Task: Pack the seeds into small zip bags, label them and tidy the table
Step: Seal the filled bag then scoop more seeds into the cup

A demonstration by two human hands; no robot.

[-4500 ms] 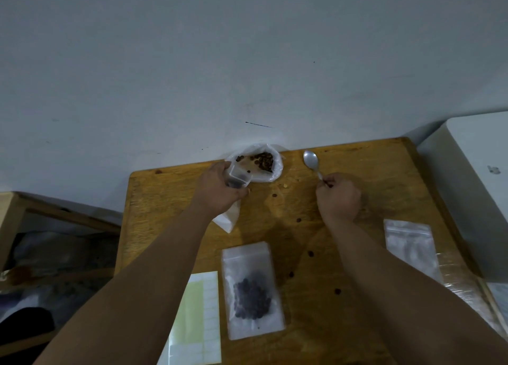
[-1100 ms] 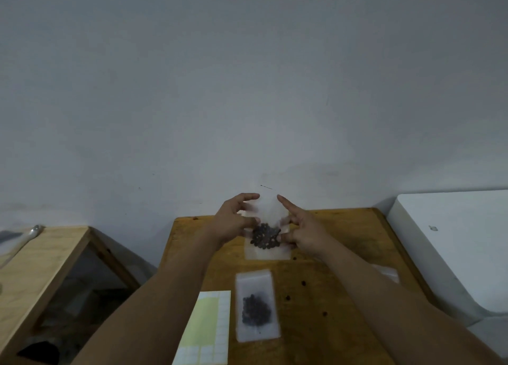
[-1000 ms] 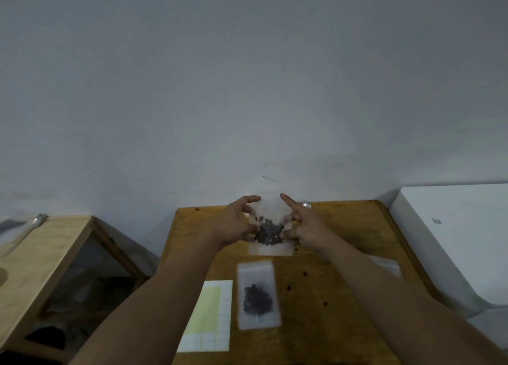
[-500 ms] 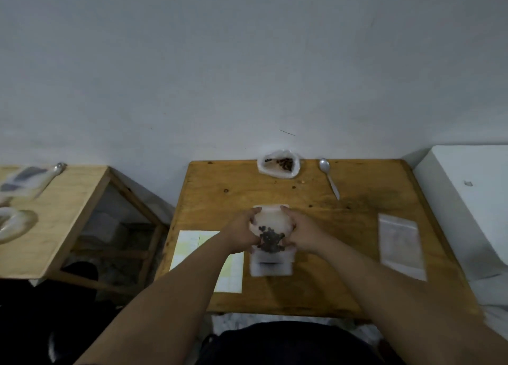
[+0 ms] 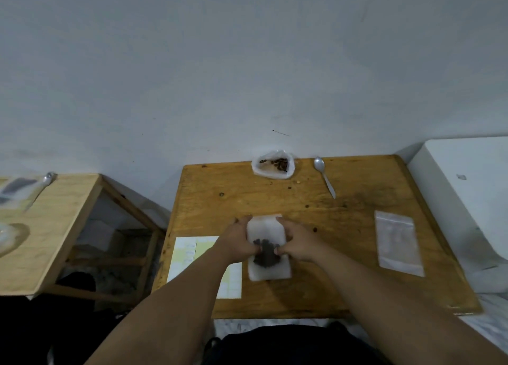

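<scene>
A small clear zip bag (image 5: 264,228) with dark seeds in its lower part is held between both hands over the wooden table (image 5: 351,219). My left hand (image 5: 236,241) grips its left edge and my right hand (image 5: 298,242) pinches its right edge. Under it lies another seed-filled zip bag (image 5: 270,272), partly hidden. A sheet of labels (image 5: 189,252) lies to the left. An empty zip bag (image 5: 398,243) lies to the right. At the back edge sits an open plastic bag of seeds (image 5: 273,166), with a metal spoon (image 5: 324,176) beside it.
Loose seeds (image 5: 314,229) are scattered on the table. A white box-like surface (image 5: 467,194) stands against the table's right side. A second wooden table (image 5: 46,227) with bags and a spoon is to the left, across a gap. The wall is right behind.
Both hands brought the seed bag from up near the wall down toward me, over the other filled bag. The spoon and the big seed bag were let go earlier. The camera tilted downward.
</scene>
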